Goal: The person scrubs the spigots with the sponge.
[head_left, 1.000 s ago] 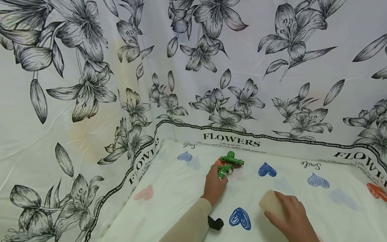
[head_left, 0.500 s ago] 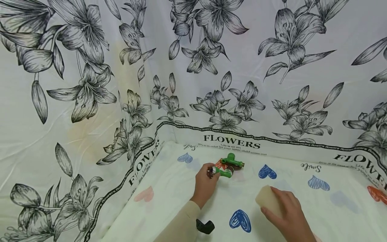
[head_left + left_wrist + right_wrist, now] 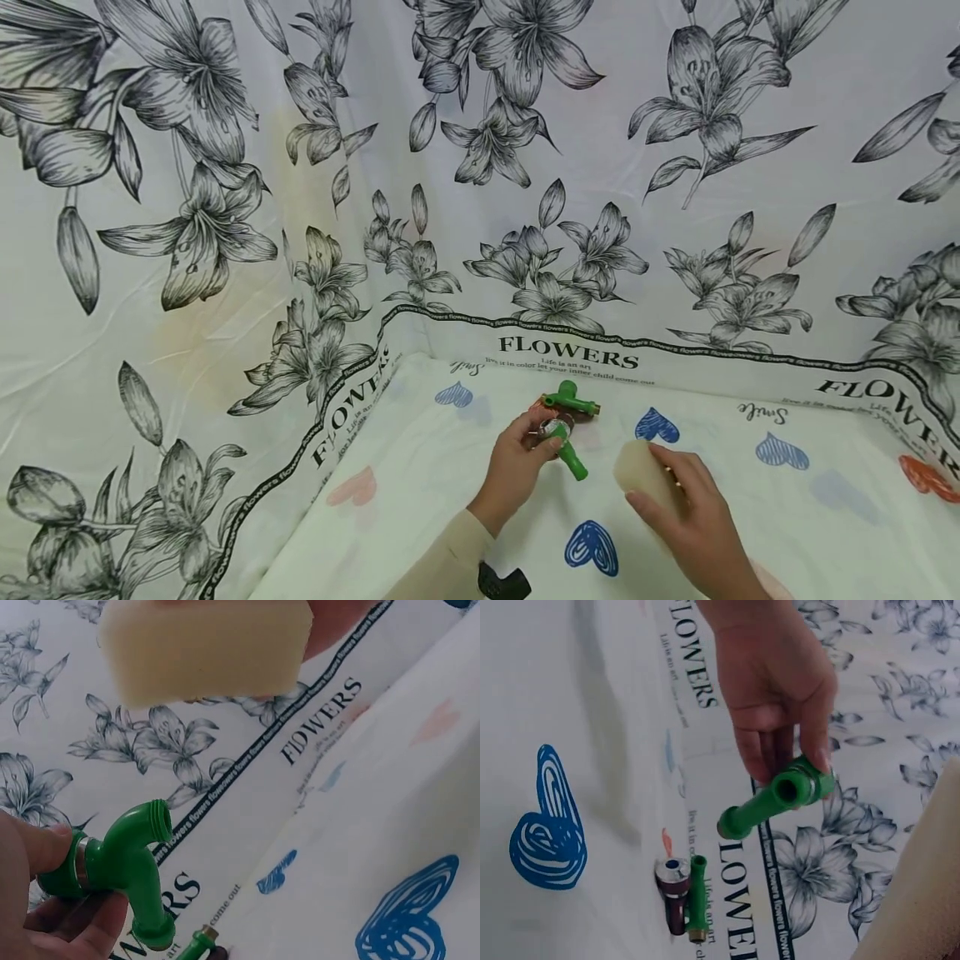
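My left hand [image 3: 513, 467] grips a green tap [image 3: 135, 862] by its round end, between thumb and fingers, raised above the cloth. The tap's curved spout and its straight branch both face away from the palm in the left wrist view. My right hand [image 3: 697, 521] holds a thick cream sponge block [image 3: 648, 479], thumb on one side and fingers on the other. The sponge hangs a short way right of the tap. Behind the left hand lie a second green tap [image 3: 570, 400] and a dark red tap with a silvery end [image 3: 673, 889], side by side.
A black elbow-shaped piece [image 3: 504, 582] lies beside the left sleeve [image 3: 450, 554]. The white cloth [image 3: 420, 500] with printed hearts covers the surface. Flower-printed curtains [image 3: 420, 108] rise at the back and left.
My left hand has lifted the green tap off the cloth and turned it, so its free end now points down toward the right hand. The right hand has moved the sponge slightly left and away from me.
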A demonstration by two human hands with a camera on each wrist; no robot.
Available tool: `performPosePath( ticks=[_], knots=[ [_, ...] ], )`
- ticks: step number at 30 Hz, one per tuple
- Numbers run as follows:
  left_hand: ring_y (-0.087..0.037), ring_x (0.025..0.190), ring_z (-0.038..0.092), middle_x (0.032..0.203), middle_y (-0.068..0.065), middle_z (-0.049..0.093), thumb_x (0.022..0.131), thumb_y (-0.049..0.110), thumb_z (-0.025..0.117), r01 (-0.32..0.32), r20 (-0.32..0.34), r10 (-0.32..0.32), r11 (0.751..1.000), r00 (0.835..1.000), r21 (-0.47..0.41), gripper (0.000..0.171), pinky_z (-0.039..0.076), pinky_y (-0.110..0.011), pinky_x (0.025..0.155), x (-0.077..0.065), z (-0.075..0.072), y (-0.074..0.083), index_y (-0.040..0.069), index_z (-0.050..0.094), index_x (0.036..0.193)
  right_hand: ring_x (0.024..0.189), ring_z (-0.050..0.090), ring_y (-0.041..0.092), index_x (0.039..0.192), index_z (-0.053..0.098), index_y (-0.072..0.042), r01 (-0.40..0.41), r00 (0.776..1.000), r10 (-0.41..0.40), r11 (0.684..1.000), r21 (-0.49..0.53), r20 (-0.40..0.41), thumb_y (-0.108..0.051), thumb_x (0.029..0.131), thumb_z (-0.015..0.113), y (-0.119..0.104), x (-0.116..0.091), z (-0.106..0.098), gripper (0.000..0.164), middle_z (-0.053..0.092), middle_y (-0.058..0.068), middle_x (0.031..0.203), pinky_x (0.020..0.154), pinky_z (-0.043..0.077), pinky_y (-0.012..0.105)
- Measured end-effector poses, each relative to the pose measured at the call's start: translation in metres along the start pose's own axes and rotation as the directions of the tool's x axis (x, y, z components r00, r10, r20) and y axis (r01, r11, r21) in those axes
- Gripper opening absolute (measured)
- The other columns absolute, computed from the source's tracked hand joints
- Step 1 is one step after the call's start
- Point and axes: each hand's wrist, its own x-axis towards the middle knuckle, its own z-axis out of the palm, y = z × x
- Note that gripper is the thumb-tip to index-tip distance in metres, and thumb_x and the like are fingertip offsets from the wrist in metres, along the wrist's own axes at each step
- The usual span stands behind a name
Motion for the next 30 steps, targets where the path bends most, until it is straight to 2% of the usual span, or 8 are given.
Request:
performPosePath(
  ticks=[5, 10, 15, 23, 26, 30],
  knots=[
    [-0.022, 0.112, 0.070, 0.129, -0.007, 0.070, 0.103, 0.005, 0.076, -0.021, 0.062, 0.023, 0.999, 0.998, -0.041, 0.041, 0.062, -0.032, 0.093, -0.008, 0.010, 0.012, 0.025, 0.075, 0.140, 0.104, 0.053, 0.017, 0.153, 0.060, -0.013, 0.035, 0.999, -0.036, 0.998, 0.051, 0.023, -0.022, 0.100, 0.083, -0.009, 0.000, 0.007, 0.058, 0.058, 0.000, 0.131, 0.081, 0.057, 0.028],
    [-0.022, 0.116, 0.070, 0.133, -0.003, 0.070, 0.103, 0.004, 0.076, -0.031, 0.105, 0.038, 0.997, 0.994, -0.069, 0.040, 0.061, -0.031, 0.096, -0.012, 0.017, 0.016, 0.016, 0.073, 0.141, 0.106, 0.055, 0.019, 0.152, 0.061, -0.016, 0.087, 0.995, -0.093, 0.990, 0.110, 0.045, -0.020, 0.097, 0.086, -0.014, -0.003, 0.017, 0.061, 0.057, -0.003, 0.133, 0.081, 0.058, 0.032],
    [-0.025, 0.113, 0.073, 0.129, -0.008, 0.071, 0.104, 0.001, 0.073, 0.001, 0.133, 0.019, 0.989, 0.991, -0.146, 0.039, 0.063, -0.036, 0.092, -0.016, 0.020, 0.019, 0.010, 0.070, 0.142, 0.109, 0.056, 0.020, 0.149, 0.062, -0.019, 0.045, 0.995, -0.055, 0.992, 0.121, 0.082, -0.027, 0.095, 0.088, -0.019, -0.005, 0.025, 0.061, 0.057, -0.006, 0.132, 0.084, 0.059, 0.035],
    [-0.026, 0.109, 0.075, 0.124, -0.010, 0.073, 0.106, 0.002, 0.070, 0.060, 0.137, -0.033, 0.978, 0.990, -0.199, 0.037, 0.065, -0.038, 0.088, -0.021, 0.021, 0.023, 0.011, 0.070, 0.142, 0.108, 0.055, 0.019, 0.150, 0.061, -0.013, 0.051, 0.997, -0.057, 0.994, 0.096, 0.059, -0.025, 0.095, 0.088, -0.017, -0.003, 0.029, 0.062, 0.058, -0.001, 0.131, 0.086, 0.059, 0.033],
    [-0.027, 0.109, 0.075, 0.126, -0.011, 0.073, 0.106, 0.001, 0.070, 0.066, 0.147, -0.034, 0.972, 0.989, -0.224, 0.038, 0.065, -0.040, 0.088, -0.022, 0.019, 0.023, 0.011, 0.071, 0.142, 0.108, 0.054, 0.019, 0.151, 0.059, -0.011, 0.011, 0.997, -0.018, 0.995, 0.099, 0.070, -0.026, 0.097, 0.087, -0.015, 0.000, 0.029, 0.063, 0.059, 0.002, 0.133, 0.087, 0.058, 0.032],
    [-0.030, 0.112, 0.075, 0.129, -0.014, 0.073, 0.106, 0.000, 0.069, 0.054, 0.184, -0.004, 0.962, 0.983, -0.267, 0.038, 0.064, -0.043, 0.090, -0.024, 0.016, 0.025, 0.009, 0.070, 0.143, 0.109, 0.053, 0.021, 0.153, 0.058, -0.009, -0.068, 0.994, 0.059, 0.991, 0.111, 0.090, -0.029, 0.099, 0.084, -0.013, 0.005, 0.026, 0.063, 0.058, 0.007, 0.135, 0.085, 0.057, 0.031]
  ],
)
